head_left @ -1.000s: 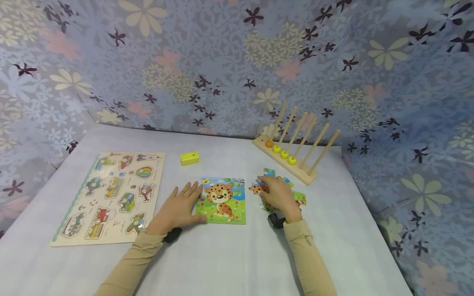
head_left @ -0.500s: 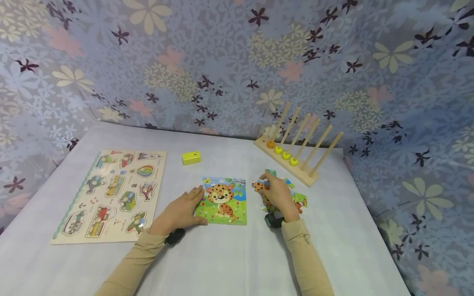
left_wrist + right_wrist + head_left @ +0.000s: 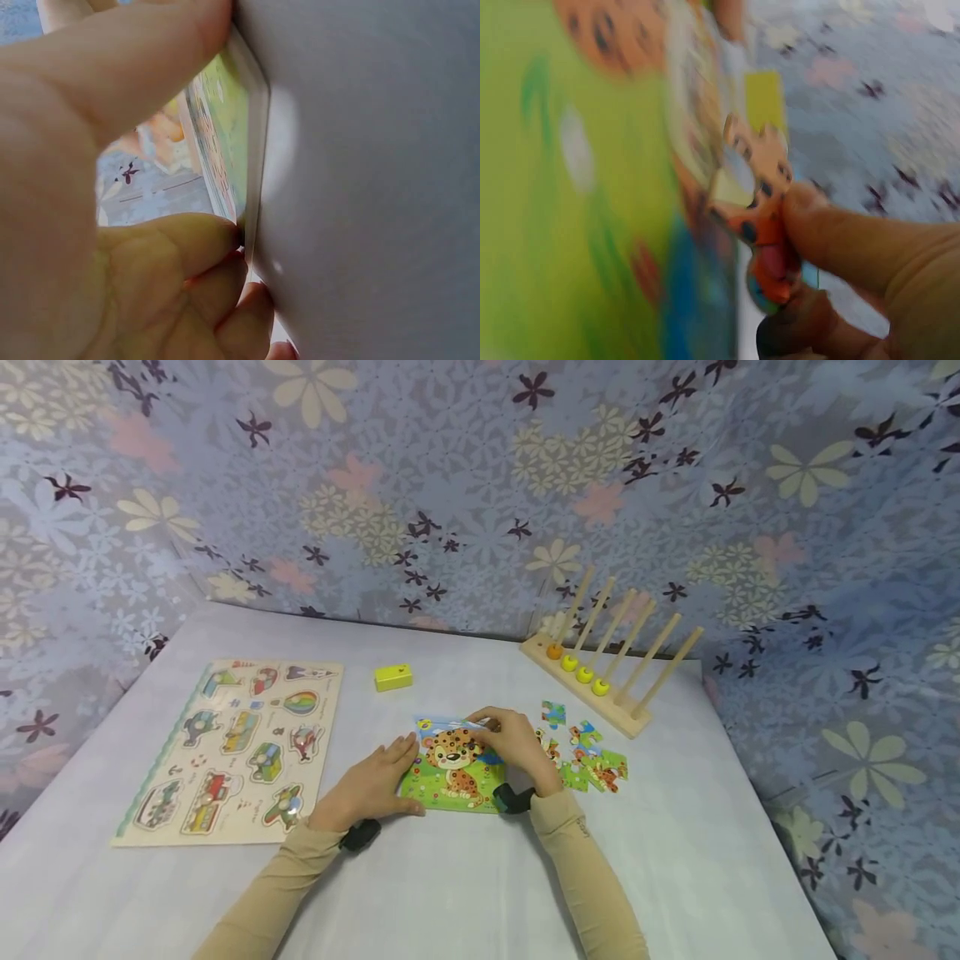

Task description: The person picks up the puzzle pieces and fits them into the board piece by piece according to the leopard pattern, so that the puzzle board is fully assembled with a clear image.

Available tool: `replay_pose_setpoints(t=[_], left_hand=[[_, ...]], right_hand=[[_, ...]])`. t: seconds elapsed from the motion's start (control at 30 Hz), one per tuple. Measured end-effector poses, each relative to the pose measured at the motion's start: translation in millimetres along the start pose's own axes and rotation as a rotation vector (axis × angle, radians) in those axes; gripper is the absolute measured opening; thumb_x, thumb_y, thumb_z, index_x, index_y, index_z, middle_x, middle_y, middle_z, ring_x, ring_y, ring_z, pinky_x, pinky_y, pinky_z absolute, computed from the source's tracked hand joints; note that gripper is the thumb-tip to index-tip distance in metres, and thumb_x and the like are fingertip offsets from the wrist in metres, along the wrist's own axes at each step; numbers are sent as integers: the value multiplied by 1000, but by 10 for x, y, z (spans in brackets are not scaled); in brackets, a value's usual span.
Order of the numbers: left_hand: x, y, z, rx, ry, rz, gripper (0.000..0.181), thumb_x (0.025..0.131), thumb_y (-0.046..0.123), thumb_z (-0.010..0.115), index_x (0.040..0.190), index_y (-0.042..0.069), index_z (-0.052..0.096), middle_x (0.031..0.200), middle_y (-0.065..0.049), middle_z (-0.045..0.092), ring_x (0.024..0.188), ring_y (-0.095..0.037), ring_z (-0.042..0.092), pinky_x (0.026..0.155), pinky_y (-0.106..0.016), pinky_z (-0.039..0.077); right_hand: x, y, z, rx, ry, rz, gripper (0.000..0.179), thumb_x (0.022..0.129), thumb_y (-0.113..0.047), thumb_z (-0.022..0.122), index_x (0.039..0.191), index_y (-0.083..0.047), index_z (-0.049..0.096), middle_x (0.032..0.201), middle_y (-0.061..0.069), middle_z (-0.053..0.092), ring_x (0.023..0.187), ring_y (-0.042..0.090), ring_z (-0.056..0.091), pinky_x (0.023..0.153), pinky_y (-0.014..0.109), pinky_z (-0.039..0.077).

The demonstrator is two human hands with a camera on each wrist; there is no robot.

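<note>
A square leopard picture puzzle board lies in the middle of the table in the head view. My left hand rests along its left side, with extended fingers at the edge and the thumb by the near corner. Over the board's upper right part, my right hand pinches a jigsaw piece between thumb and fingers. Orange with dark spots, that piece shows upright in the right wrist view, close to the board's picture. In the left wrist view, thumb and fingers touch the board's edge.
Several loose jigsaw pieces lie right of the board, one piece slightly apart. Behind them stands a wooden peg rack with a few beads. A yellow block sits behind the board; a large vehicle puzzle lies left.
My right hand has picked up a spotted jigsaw piece from the loose pieces and carried it left over the board. The left hand has stayed at the board's left edge.
</note>
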State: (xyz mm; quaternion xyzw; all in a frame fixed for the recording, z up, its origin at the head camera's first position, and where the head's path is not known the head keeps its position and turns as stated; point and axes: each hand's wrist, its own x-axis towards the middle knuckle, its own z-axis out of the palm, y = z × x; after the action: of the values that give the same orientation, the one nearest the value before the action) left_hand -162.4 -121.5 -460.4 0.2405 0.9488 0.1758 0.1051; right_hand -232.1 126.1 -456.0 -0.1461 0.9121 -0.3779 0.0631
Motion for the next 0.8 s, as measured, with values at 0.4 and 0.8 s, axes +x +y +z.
replay_pose_setpoints(t=[0.4,0.8], left_hand=[[18,-24,-7,12,-1,-7,102,78,51,74,149,-5,28,159,-21,23,146,-37,26,120,-51,25],[4,-12,1,-9,14,5,101,78,50,75,149,-6,28,158,-21,25,146,-38,27,120,-52,26]], right_hand=[[36,-181,220,-134,-78,-12,40,87,-26,73,121,-7,62,113,13,52,98,25,58,87,38,54],[42,-152,262,-133,-46,-3,34,92,-18,67,124,-11,65,107,11,51,93,23,58,81,34,55]])
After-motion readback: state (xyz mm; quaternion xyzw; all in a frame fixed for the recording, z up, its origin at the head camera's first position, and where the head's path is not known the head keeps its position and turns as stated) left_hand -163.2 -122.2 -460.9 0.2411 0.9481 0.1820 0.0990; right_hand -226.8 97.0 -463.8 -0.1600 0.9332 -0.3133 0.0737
